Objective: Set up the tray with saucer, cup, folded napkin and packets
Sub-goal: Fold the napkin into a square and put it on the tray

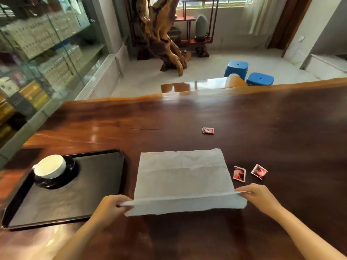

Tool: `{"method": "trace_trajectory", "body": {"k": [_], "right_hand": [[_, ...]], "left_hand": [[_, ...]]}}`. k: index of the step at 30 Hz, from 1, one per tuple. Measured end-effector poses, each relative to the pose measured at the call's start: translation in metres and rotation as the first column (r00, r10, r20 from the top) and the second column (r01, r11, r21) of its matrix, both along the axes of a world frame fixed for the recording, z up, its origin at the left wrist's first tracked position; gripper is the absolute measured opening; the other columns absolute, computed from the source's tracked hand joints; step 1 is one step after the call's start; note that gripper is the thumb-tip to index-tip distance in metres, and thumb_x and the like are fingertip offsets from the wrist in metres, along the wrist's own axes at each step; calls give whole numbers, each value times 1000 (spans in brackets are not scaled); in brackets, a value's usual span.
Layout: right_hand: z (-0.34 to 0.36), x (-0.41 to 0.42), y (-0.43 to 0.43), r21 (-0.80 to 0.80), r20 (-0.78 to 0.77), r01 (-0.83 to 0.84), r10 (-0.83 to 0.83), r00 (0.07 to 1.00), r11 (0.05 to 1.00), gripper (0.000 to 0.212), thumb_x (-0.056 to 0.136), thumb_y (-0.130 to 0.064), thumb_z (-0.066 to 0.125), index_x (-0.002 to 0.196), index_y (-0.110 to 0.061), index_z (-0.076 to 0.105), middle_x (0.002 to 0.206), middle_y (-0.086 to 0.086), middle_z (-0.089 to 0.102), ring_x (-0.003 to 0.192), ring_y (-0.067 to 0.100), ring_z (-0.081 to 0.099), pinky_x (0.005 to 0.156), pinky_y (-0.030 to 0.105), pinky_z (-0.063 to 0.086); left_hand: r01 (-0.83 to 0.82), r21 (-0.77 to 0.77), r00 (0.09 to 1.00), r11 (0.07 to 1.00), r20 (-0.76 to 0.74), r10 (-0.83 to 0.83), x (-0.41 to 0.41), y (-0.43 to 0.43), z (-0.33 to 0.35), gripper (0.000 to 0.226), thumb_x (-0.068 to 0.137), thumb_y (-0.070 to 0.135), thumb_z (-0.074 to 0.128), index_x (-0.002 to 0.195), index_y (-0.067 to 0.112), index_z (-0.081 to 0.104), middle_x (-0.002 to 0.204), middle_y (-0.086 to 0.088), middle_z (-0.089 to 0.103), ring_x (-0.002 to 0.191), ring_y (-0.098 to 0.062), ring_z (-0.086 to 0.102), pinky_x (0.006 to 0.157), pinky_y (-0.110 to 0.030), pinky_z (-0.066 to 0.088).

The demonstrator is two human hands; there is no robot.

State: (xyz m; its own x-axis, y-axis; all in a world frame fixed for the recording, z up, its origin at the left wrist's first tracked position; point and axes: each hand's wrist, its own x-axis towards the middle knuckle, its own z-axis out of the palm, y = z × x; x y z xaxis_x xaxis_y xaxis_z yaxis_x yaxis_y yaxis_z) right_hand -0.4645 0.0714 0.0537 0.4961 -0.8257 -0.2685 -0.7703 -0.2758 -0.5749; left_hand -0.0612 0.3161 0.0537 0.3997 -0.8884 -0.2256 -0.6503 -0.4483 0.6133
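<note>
A white paper napkin lies spread on the dark wooden table, its near edge lifted. My left hand pinches the near left corner and my right hand pinches the near right corner. To the left lies a black tray holding a dark saucer with a white cup on it, in the tray's far left corner. Two red-and-white packets lie just right of the napkin. A third packet lies farther back on the table.
The wooden table stretches far to the right and back. Beyond its far edge stand two blue stools, a smaller wooden bench top and a carved root sculpture. A glass display cabinet runs along the left.
</note>
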Motion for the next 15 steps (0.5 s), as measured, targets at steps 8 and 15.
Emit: {"method": "trace_trajectory", "body": {"k": [8, 15], "right_hand": [[7, 14, -41, 296, 272, 166, -249, 929, 941, 9, 83, -25, 66, 87, -22, 72, 89, -3, 72, 86, 9, 66, 65, 21, 46], [-20, 81, -78, 159, 285, 341, -374, 883, 927, 19, 87, -27, 61, 91, -10, 68, 85, 7, 68, 84, 25, 63, 67, 35, 49]], "left_hand": [[-385, -46, 805, 922, -504, 312, 6, -26, -9, 8, 79, 30, 70, 83, 26, 76, 86, 6, 75, 79, -12, 70, 64, -21, 54], [-665, -16, 653, 746, -497, 571, 10, -93, -42, 29, 88, 25, 59, 67, 5, 55, 69, -13, 51, 64, -24, 48, 60, -36, 37]]}}
